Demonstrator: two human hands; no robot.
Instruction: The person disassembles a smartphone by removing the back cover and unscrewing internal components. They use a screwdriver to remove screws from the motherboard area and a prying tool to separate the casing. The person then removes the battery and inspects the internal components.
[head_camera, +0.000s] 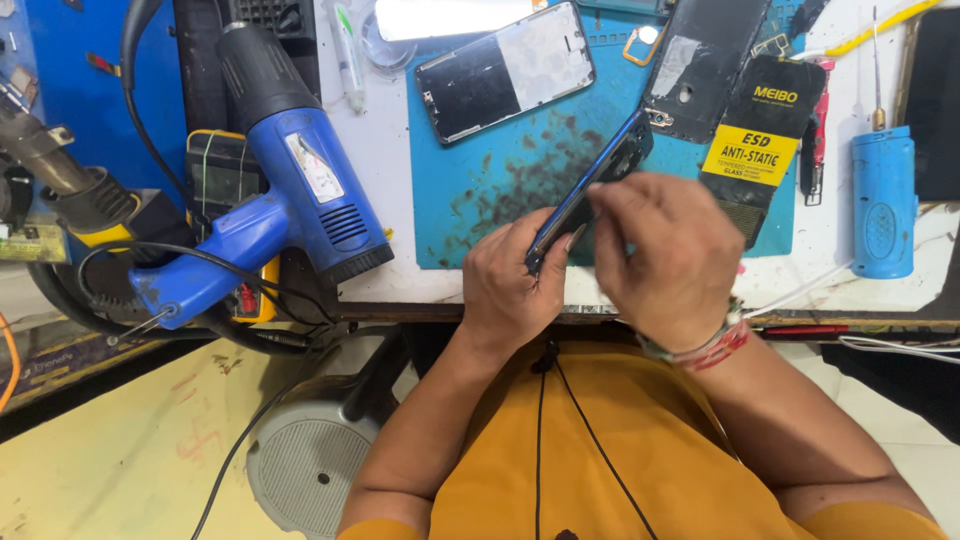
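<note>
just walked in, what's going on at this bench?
A person is holding a dark blue phone on edge over a teal work mat. The left hand grips its lower end; the right hand is at its long edge, fingertips on the rim. Another phone lies opened up on the mat, with a black back cover beside it. A blue heat gun sits left of the mat, and a blue cylindrical tool lies at the right.
</note>
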